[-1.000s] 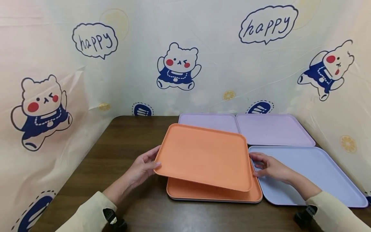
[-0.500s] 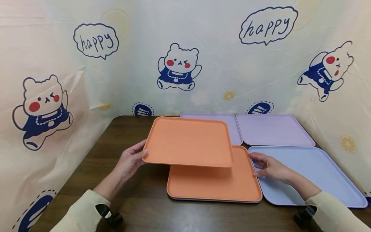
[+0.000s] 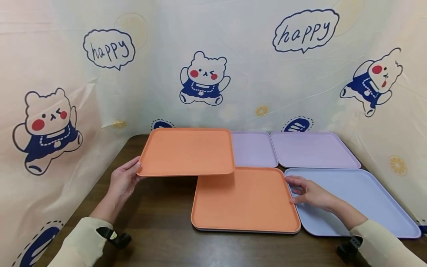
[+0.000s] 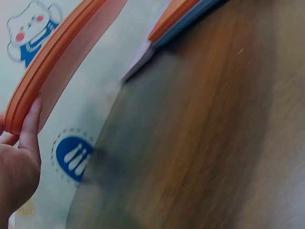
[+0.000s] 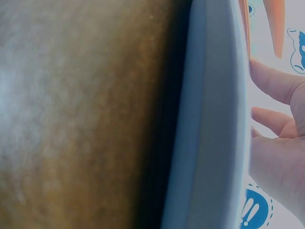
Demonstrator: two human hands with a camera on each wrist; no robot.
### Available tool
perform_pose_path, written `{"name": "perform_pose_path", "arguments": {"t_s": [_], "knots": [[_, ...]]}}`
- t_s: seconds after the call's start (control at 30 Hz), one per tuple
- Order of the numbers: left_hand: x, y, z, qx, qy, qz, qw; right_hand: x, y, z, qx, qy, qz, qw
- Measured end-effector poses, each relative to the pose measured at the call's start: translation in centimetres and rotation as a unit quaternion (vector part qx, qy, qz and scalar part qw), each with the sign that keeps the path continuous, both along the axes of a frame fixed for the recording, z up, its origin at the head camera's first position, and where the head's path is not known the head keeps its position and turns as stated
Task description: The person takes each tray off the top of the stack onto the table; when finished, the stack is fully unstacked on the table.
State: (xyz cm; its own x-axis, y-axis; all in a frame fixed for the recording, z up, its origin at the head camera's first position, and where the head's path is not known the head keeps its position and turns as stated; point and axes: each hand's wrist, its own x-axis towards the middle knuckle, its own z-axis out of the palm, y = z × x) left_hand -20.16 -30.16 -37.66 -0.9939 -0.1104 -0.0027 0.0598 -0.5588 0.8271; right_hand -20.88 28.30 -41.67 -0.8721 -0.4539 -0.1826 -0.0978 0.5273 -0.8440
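Observation:
My left hand (image 3: pixel 123 181) pinches the left edge of an orange tray (image 3: pixel 188 152), thumb on top and fingers below. The tray is raised above the back left of the table; in the left wrist view its orange rim (image 4: pixel 50 64) shows ridged lines and a paler underside. A second orange tray (image 3: pixel 248 204) lies on the table, partly overlapped by the raised one, with a bluish tray (image 4: pixel 190 21) beneath it. My right hand (image 3: pixel 315 194) rests over the left side of a light blue tray (image 3: pixel 360 200), its loosely bent fingertips at the lower orange tray's right rim.
Two light purple trays, a left one (image 3: pixel 255 150) and a right one (image 3: pixel 317 150), lie side by side along the back. The dark wooden table (image 3: pixel 163 222) ends at a printed curtain (image 3: pixel 247 74) behind and on both sides.
My left hand has carried the raised orange tray left and back, levelling it and uncovering more of the lower orange tray. My right hand has stayed in place.

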Motion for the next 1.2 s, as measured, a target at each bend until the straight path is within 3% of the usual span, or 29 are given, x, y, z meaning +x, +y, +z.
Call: {"name": "perform_pose_path", "arguments": {"t_s": [0.17, 0.5, 0.67, 0.9, 1.03, 1.2], "knots": [[-0.8, -2.1, 0.4, -0.002, -0.022, 0.052, 0.9984, 0.0, 0.0, -0.1, -0.001, -0.001, 0.001, 1.0], [-1.8, -6.2, 0.2, 0.016, -0.045, 0.093, 0.9945, 0.0, -0.2, -0.1, 0.002, -0.003, -0.007, 1.0], [-2.6, -7.9, 0.0, 0.0, -0.077, 0.133, 0.9881, 0.0, -0.2, -0.1, 0.003, -0.003, -0.011, 0.9999], [-3.5, -9.4, -0.5, -0.038, -0.125, 0.188, 0.9735, -0.1, -0.1, -0.2, 0.006, -0.006, -0.012, 0.9999], [-4.0, -9.8, -0.9, -0.056, -0.141, 0.201, 0.9679, -0.1, -0.2, -0.2, 0.004, -0.011, -0.016, 0.9998], [-4.3, -9.9, -1.2, -0.07, -0.153, 0.192, 0.9668, -0.1, -0.2, -0.2, 0.006, -0.011, -0.019, 0.9997]]}}
